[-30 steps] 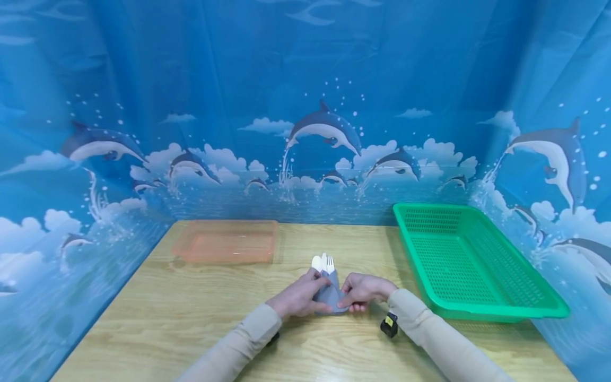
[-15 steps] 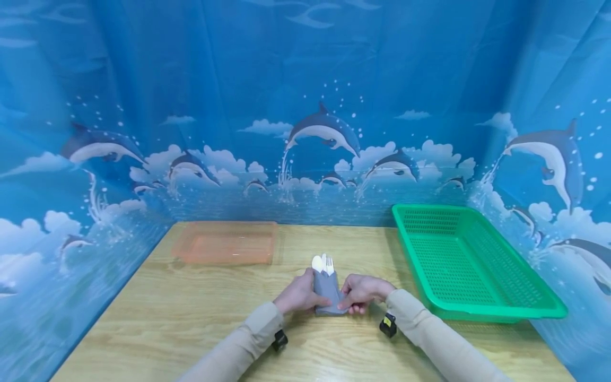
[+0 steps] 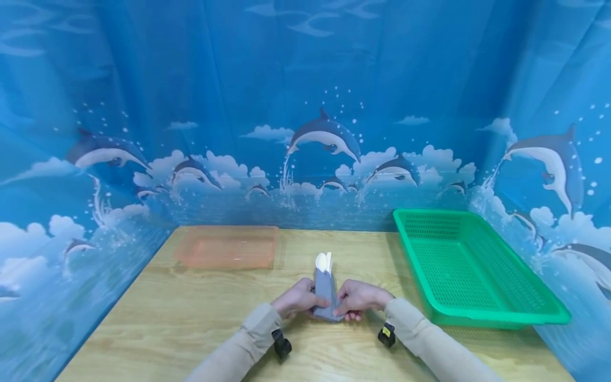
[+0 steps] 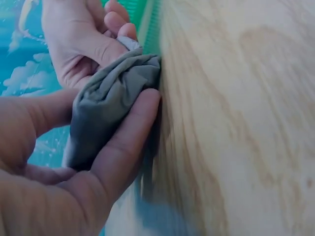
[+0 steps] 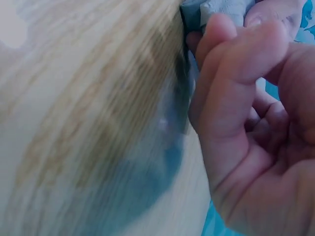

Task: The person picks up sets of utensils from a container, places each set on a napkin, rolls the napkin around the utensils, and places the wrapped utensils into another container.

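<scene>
A grey cloth napkin [image 3: 325, 291] is wrapped round white cutlery in the middle of the table. A spoon [image 3: 321, 262] and a second narrow white piece stick out of its far end; the fork's tines cannot be made out. My left hand [image 3: 300, 296] grips the bundle from the left, thumb on top. In the left wrist view its fingers curl round the folded end of the napkin [image 4: 110, 101]. My right hand [image 3: 361, 297] pinches the napkin's near right corner. The right wrist view shows its curled fingers [image 5: 224, 98] beside the cloth, close to the tabletop.
A translucent orange tray [image 3: 228, 261] lies at the back left of the wooden table [image 3: 191, 318]. On the right stands a large green plastic basket [image 3: 498, 320]. A blue dolphin-print curtain [image 3: 305, 63] hangs round the back and sides.
The napkin has become narrower, its right side folded in, and the fork's tines have gone from sight. My left hand has shifted from the top of the cloth to its left side.
</scene>
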Available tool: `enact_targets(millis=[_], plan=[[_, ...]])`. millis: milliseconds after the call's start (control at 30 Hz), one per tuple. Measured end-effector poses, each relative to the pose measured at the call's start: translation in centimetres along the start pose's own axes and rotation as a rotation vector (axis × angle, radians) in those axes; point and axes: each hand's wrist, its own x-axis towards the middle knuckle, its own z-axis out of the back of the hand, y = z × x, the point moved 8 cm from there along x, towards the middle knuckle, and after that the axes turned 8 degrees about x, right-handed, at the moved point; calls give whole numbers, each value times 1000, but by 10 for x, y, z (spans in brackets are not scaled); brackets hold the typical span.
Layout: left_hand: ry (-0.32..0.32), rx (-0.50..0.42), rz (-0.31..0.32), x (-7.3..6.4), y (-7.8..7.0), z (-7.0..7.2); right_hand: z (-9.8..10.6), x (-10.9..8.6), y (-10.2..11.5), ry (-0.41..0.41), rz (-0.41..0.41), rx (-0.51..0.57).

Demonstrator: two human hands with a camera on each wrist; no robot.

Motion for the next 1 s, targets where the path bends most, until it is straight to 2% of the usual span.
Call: enact_targets(millis=[200, 400, 467, 533, 667, 833, 1000], plan=[[64, -135, -5, -3, 2, 2, 0, -3, 10, -31, 64, -11], [74, -218, -25, -2, -2, 8, 8, -15, 32, -103, 140, -125], [81, -253, -33, -1, -4, 9, 12, -18, 37, -120, 149, -129], [83, -278, -49, 1, -7, 10, 16, -20, 39, -125, 149, -96], [92, -345, -88, 4, -13, 12, 24, -23, 38, -99, 126, 37], [106, -423, -132, 3, -15, 11, 27, -25, 38, -15, 112, 193], [102, -463, -180, 1, -19, 9, 26, -30, 38, 72, 127, 329]])
